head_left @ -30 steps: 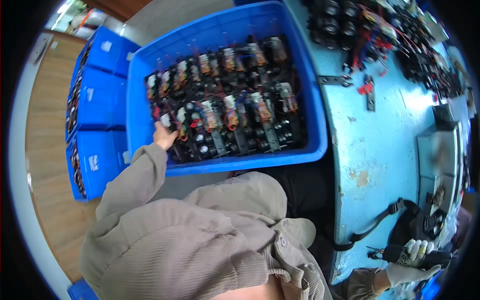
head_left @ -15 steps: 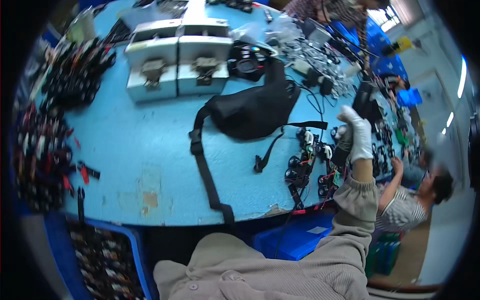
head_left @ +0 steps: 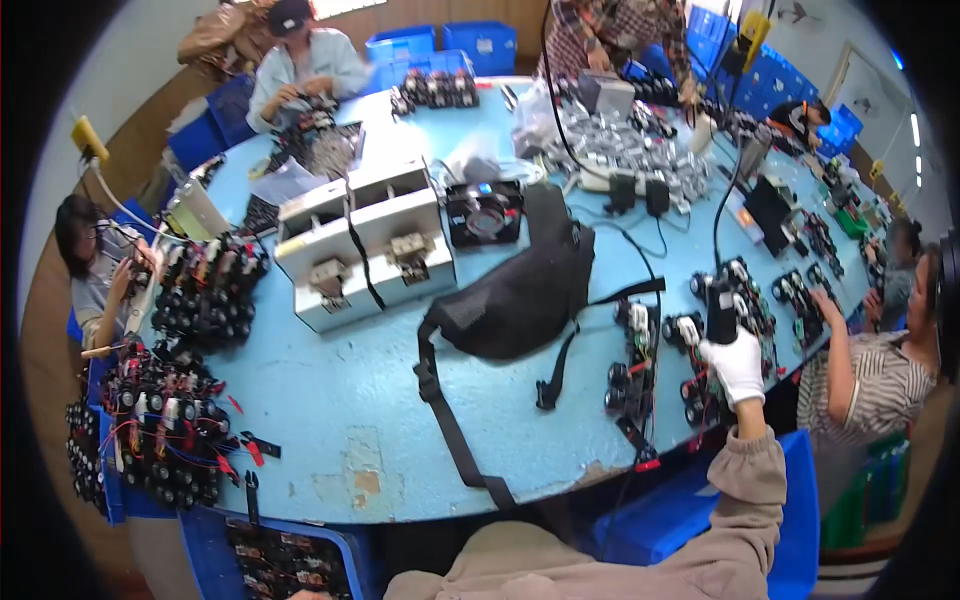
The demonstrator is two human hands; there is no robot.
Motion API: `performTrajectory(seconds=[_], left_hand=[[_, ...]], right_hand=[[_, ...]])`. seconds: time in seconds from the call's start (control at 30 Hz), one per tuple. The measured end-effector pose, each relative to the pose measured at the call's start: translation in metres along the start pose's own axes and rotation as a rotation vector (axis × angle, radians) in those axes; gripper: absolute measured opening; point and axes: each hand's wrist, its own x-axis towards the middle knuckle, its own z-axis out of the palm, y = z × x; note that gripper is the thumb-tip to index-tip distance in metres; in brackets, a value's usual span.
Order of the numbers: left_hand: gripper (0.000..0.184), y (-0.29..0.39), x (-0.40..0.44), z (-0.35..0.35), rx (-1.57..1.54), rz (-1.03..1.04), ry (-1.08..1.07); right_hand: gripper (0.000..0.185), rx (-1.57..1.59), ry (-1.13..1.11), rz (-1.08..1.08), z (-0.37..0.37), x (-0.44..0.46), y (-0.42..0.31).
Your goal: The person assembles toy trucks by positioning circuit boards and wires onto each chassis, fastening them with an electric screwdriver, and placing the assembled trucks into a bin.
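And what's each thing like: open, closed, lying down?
Right hand: gloved, closed around the tool
Black tool: gripped, cord attached
Black bag: lying down, strap spread out
Blue bin, bottom left: open, parts inside
White boxes: side by side
Wheeled parts, far left: heaped up
Table: paint chipped

a curved blue table [head_left: 330, 420] with worn patches, before pale walls [head_left: 845, 45]

An assembly workshop: several people work around a blue table [head_left: 300, 430] piled with small wheeled, wired units [head_left: 165, 430].
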Motion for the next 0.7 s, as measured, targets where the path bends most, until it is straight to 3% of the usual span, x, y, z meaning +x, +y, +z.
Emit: performTrajectory(seconds=[0.03, 0.17, 0.2, 0.33, 0.43, 0.5, 0.53, 0.57, 0.6, 0.7], left_hand=[[0.023, 0.044, -0.015, 0.020, -0.222, 0.042, 0.119], [0.028, 0.056, 0.033, 0.017, -0.044, 0.485, 0.413], [0.028, 0.069, 0.027, 0.019, 0.078, 0.468, 0.468], [0.027, 0.066, 0.037, 0.031, -0.142, 0.642, 0.524], [0.024, 0.065, 0.034, 0.042, -0.116, 0.753, 0.669], [0.028, 0.057, 0.035, 0.045, -0.053, 0.787, 0.771], [0.031, 0.050, 0.038, 0.046, -0.030, 0.806, 0.823], [0.029, 0.043, 0.038, 0.046, -0.009, 0.811, 0.857], [0.028, 0.041, 0.038, 0.046, 0.013, 0.815, 0.891], [0.028, 0.046, 0.033, 0.040, 0.078, 0.879, 0.997]], right_hand=[[0.024, 0.017, -0.035, -0.026, -0.002, 0.001, 0.001], [0.028, 0.083, -0.312, 0.163, 0.004, 0.004, -0.003], [0.030, -0.026, -0.255, 0.103, 0.007, 0.004, -0.003], [0.038, -0.169, -0.106, 0.021, 0.027, 0.018, 0.026], [0.035, -0.102, -0.087, 0.030, 0.029, 0.018, 0.025], [0.029, -0.282, 0.045, -0.084, 0.022, 0.021, 0.032], [0.029, -0.193, 0.064, -0.138, 0.014, 0.016, 0.026], [0.039, -0.014, 0.092, -0.232, 0.001, -0.001, 0.000], [0.054, -0.054, 0.208, -0.190, -0.006, 0.001, 0.000], [0.065, 0.338, 0.418, -0.519, -0.033, -0.014, -0.044]])
